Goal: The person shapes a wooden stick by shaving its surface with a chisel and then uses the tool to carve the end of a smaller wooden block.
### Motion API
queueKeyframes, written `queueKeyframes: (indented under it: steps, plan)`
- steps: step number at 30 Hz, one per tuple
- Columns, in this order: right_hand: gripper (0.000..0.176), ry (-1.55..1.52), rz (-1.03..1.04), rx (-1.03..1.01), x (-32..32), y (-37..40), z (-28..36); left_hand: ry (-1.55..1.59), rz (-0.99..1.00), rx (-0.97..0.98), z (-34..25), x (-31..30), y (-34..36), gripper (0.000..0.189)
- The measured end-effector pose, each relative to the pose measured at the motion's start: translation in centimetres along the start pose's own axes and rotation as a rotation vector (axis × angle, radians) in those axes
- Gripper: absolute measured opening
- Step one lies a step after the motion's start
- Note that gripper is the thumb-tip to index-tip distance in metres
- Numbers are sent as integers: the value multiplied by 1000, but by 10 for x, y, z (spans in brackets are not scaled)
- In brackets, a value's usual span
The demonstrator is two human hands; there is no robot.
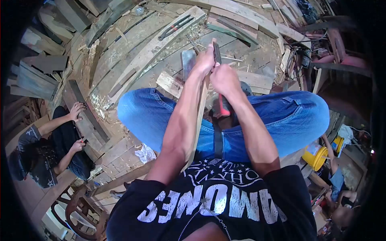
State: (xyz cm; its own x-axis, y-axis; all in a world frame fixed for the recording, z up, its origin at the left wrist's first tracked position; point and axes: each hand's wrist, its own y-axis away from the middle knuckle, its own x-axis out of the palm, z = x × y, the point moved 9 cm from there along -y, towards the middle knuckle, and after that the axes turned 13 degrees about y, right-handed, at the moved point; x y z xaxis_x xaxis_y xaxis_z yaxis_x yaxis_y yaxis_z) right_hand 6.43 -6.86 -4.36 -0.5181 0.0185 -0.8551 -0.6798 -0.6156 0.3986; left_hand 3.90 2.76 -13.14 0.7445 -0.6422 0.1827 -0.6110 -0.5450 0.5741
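Observation:
My left hand is closed around the far end of a long, narrow wooden strip. The strip runs back along my left forearm to my lap. Just beside it, my right hand is closed in a fist. A narrow dark bar sticks out beyond both hands, against the left fingers and above the right thumb; its kind does not show. Below my right wrist, a red and black handle-like piece lies between my crossed legs. A grey block is left of my hands.
Pincers lie on a long plank ahead. Wood offcuts and shavings cover the floor. At left, another person's hand rests on a board. A yellow bucket and another person's arm are at right.

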Motion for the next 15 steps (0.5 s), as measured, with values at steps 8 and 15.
queueKeyframes:
  steps: [8,15]
  plan:
    - [44,-16,-55,47,-4,-1,-4,92,79,-51,0,9,6,61]
    - [45,-7,-92,27,0,7,-4,27,24,5,-4,8,-4,63]
